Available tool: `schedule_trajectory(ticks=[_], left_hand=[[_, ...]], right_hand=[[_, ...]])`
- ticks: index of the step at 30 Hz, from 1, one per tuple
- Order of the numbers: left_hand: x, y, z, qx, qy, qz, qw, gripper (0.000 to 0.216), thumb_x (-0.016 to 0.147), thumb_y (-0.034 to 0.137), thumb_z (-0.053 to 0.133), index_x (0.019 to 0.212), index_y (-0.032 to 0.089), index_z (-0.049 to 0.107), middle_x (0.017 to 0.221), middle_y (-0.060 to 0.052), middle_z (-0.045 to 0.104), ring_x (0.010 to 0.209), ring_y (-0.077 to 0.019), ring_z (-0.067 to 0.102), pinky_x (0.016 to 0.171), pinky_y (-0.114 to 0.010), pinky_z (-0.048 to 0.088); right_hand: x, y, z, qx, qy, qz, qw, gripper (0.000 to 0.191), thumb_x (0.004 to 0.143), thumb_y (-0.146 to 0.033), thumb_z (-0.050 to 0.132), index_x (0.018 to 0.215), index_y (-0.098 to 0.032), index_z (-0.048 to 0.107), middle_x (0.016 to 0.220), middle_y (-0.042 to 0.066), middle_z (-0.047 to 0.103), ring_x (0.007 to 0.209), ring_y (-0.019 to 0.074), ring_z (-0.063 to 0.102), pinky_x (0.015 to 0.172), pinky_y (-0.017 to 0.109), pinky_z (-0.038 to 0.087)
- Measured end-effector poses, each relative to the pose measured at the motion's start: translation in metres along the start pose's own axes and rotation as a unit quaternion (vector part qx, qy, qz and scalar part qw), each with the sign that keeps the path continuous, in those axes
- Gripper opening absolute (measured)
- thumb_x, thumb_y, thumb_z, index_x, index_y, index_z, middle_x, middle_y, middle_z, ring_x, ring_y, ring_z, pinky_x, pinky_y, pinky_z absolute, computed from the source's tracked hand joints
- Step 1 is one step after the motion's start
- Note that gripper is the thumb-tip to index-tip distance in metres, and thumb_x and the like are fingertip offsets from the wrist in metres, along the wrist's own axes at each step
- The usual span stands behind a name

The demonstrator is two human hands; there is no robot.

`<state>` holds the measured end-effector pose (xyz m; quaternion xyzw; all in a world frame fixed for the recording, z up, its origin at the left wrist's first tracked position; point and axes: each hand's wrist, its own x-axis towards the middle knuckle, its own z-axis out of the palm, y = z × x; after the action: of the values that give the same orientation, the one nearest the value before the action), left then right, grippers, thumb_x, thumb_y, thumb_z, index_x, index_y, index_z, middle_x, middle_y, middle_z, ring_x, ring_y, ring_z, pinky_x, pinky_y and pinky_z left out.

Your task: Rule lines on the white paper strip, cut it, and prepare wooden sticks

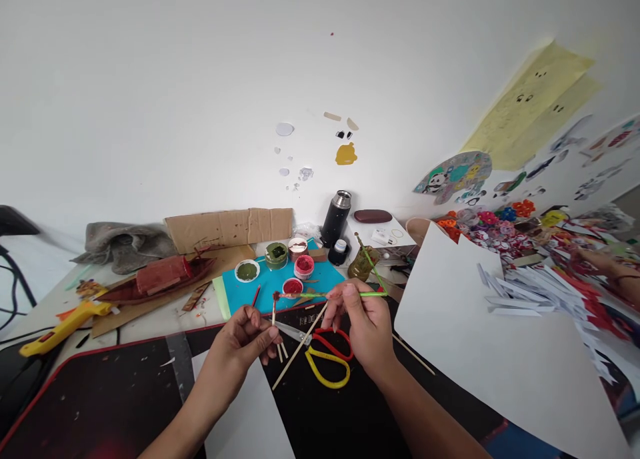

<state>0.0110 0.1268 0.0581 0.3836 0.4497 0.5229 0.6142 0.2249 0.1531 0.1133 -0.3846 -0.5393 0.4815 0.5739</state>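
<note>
My left hand [245,339] is closed in a pinch around a thin wooden stick [274,312], its upper end dark reddish brown. Pale stick ends poke out below those fingers. My right hand [363,325] grips a slim, paint-stained green stick [370,293]; its reddish left end meets the top of the wooden stick. I cannot tell whether it is a brush. A longer bare wooden skewer [295,355] slants between the hands, its upper end at my right fingers. Beneath lie scissors [327,379] with red and yellow handles.
Paint pots [276,255] stand on blue paper [233,289]. Behind are a black flask [336,219] and a murky jar [363,265]. At left lie a yellow glue gun [65,325] and a red-brown model boat [160,279]. Large white paper [450,325] covers the right; another person's arm [605,269] reaches in.
</note>
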Motion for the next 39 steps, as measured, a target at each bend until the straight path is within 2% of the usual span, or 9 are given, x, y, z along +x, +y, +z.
schedule_trajectory(ticks=[4, 10, 18, 22, 31, 39], left_hand=[[-0.0007, 0.0016, 0.0009, 0.001, -0.006, 0.003, 1.0, 0.062, 0.071, 0.056, 0.098, 0.079, 0.025, 0.045, 0.065, 0.004, 0.07, 0.056, -0.0145, 0.065, 0.052, -0.025, 0.048], [-0.0031, 0.0036, 0.0026, 0.005, -0.014, 0.008, 1.0, 0.062, 0.073, 0.058, 0.096, 0.079, 0.024, 0.045, 0.069, 0.002, 0.073, 0.058, -0.0141, 0.065, 0.053, -0.025, 0.049], [-0.0021, 0.0033, 0.0032, 0.012, -0.024, 0.004, 1.0, 0.062, 0.074, 0.06, 0.095, 0.079, 0.025, 0.044, 0.067, 0.002, 0.073, 0.057, -0.0142, 0.065, 0.053, -0.025, 0.049], [-0.0022, 0.0023, 0.0024, 0.011, -0.018, 0.002, 1.0, 0.063, 0.073, 0.059, 0.096, 0.079, 0.025, 0.043, 0.066, 0.003, 0.072, 0.057, -0.014, 0.065, 0.053, -0.025, 0.05], [-0.0001, -0.0015, -0.0024, 0.008, 0.003, -0.005, 1.0, 0.067, 0.066, 0.057, 0.1, 0.08, 0.024, 0.044, 0.066, 0.006, 0.069, 0.054, -0.0129, 0.065, 0.05, -0.023, 0.048], [-0.0016, 0.0012, 0.0007, 0.018, 0.009, -0.005, 1.0, 0.066, 0.065, 0.058, 0.1, 0.08, 0.024, 0.045, 0.067, 0.007, 0.069, 0.053, -0.0124, 0.065, 0.049, -0.023, 0.048]], right_hand=[[-0.0029, 0.0022, -0.0014, -0.004, -0.025, 0.004, 1.0, 0.049, 0.106, -0.061, 0.061, 0.085, -0.018, 0.07, 0.061, 0.002, 0.069, 0.051, 0.0138, 0.069, 0.047, 0.021, 0.048], [-0.0008, 0.0046, -0.0035, 0.008, 0.008, 0.0, 1.0, 0.049, 0.105, -0.063, 0.062, 0.088, -0.018, 0.07, 0.063, 0.001, 0.069, 0.051, 0.0138, 0.07, 0.046, 0.02, 0.047], [-0.0006, 0.0044, -0.0018, 0.002, -0.016, 0.006, 1.0, 0.05, 0.106, -0.063, 0.061, 0.088, -0.017, 0.07, 0.062, 0.001, 0.069, 0.051, 0.0135, 0.07, 0.046, 0.019, 0.047], [-0.0002, 0.0049, -0.0016, 0.015, 0.004, 0.008, 1.0, 0.049, 0.105, -0.063, 0.063, 0.089, -0.017, 0.071, 0.064, 0.001, 0.07, 0.052, 0.0134, 0.07, 0.046, 0.019, 0.048], [-0.0062, 0.0055, -0.0024, 0.011, -0.029, 0.013, 0.999, 0.051, 0.105, -0.063, 0.062, 0.084, -0.017, 0.07, 0.059, 0.001, 0.067, 0.05, 0.0131, 0.069, 0.046, 0.019, 0.048], [-0.0045, 0.0019, -0.0025, 0.008, -0.016, 0.003, 1.0, 0.049, 0.105, -0.062, 0.062, 0.086, -0.017, 0.071, 0.061, 0.001, 0.069, 0.052, 0.0132, 0.07, 0.047, 0.019, 0.048]])
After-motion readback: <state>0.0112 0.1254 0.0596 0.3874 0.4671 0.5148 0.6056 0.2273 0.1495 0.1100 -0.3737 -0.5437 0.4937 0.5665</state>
